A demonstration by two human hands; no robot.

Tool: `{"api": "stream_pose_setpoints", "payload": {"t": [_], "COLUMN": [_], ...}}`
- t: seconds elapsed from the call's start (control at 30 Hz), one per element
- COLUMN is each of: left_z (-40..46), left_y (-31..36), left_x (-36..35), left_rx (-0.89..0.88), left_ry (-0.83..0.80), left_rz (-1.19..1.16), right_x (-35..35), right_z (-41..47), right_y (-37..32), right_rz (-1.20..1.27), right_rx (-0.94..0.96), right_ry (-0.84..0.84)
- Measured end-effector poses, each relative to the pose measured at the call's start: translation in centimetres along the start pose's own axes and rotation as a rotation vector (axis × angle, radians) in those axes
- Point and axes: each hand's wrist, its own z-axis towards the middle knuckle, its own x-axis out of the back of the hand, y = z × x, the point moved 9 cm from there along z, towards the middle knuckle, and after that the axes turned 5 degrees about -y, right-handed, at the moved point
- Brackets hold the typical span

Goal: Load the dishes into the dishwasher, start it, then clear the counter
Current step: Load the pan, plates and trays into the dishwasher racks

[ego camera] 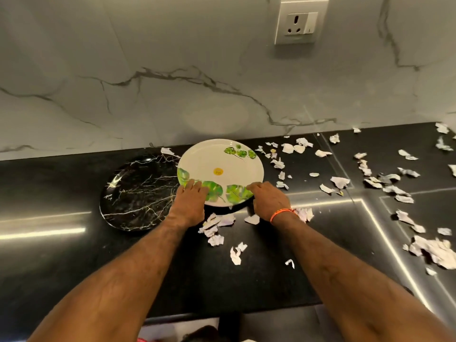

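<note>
Both hands on the near rim of the white plate [222, 169]. Left hand [190, 201] has fingers laid over the rim at the lower-left, on the green leaf print; thumb side not visible, so can't tell if it's a full clamp or just fingers hooked over. Right hand [270, 198] is at the lower-right of the rim, fingers curled onto the edge, knuckles up, looks like a pinch on the rim. Orange band [281, 213] on the right wrist.

White plate: green leaves round the edge, yellow sticker [218, 171] near centre. Near edge looks tilted up off the black counter [74, 255], w/ a dark shadow under it; far edge is close to the marble backsplash [123, 95]. Its left edge overlaps or just touches the black marble-pattern plate [138, 191], which lies flat on the counter to the left.

Torn paper scraps [217, 225] sit just below the white plate between the wrists; many more scraps spread across the counter to the right, biggest clump at the far right. Wall socket [299, 22] up on the backsplash.
</note>
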Motion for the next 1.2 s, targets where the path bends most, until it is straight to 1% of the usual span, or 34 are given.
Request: {"api": "stream_pose_setpoints", "payload": {"t": [0.1,0.2,0.27,0.33,0.4,0.47,0.5,0.53,0.6,0.67,0.73,0.8,0.87,0.9,0.97,1.1,1.17,1.2], "left_z": [1.4,1.9,1.9,1.7,0.9,-0.5,-1.2,-1.9,-3.2,-4.3,-5.1,-6.0,-6.7,-7.1,-7.6,-6.8,-6.8,-7.1], "left_y": [-0.4,-0.6,-0.6,-0.4,0.0,0.6,1.1,1.7,3.1,4.8,7.0,9.3,11.7,12.8,14.5,17.0,19.8,21.6], "left_x": [-0.1,-0.1,0.2,0.9,1.9,2.7,3.0,3.3,3.5,3.6,3.0,2.5,2.1,2.2,3.1,5.7,6.8,7.2], "left_rx": [-0.079,-0.148,-0.173,-0.204,-0.253,-0.304,-0.326,-0.346,-0.410,-0.476,-0.546,-0.584,-0.583,-0.566,-0.524,-0.356,-0.365,-0.364], "left_ry": [0.013,0.041,0.064,0.086,0.134,0.182,0.201,0.223,0.266,0.305,0.281,0.204,0.083,0.054,0.068,0.196,0.209,0.181], "left_rz": [0.071,0.078,0.043,0.005,-0.016,-0.026,-0.023,-0.019,-0.004,0.005,-0.006,-0.033,-0.041,-0.054,-0.141,-0.448,-0.635,-0.722], "right_x": [-0.6,0.0,0.8,1.5,2.9,4.0,4.1,3.9,3.6,4.0,4.5,4.3,4.2,4.2,4.0,4.0,3.7,3.4], "right_z": [1.5,1.8,1.4,0.9,-0.4,-1.5,-2.2,-2.8,-4.0,-6.3,-8.8,-11.7,-15.3,-17.3,-21.2,-29.3,-33.5,-35.7], "right_y": [-0.2,-0.1,0.6,1.3,1.8,3.6,4.7,5.7,7.0,6.7,7.3,9.2,11.5,12.3,14.1,17.1,18.5,19.2], "right_rz": [-0.061,-0.103,-0.057,0.039,0.254,0.663,0.894,1.110,1.388,1.508,1.499,1.403,1.288,1.253,1.214,1.190,1.186,1.201], "right_rx": [0.011,-0.004,-0.069,-0.133,-0.244,-0.391,-0.472,-0.510,-0.535,-0.491,-0.465,-0.503,-0.544,-0.564,-0.600,-0.631,-0.663,-0.676], "right_ry": [0.013,0.114,0.152,0.170,0.243,0.411,0.473,0.522,0.555,0.513,0.519,0.577,0.657,0.681,0.727,0.821,0.863,0.886]}}
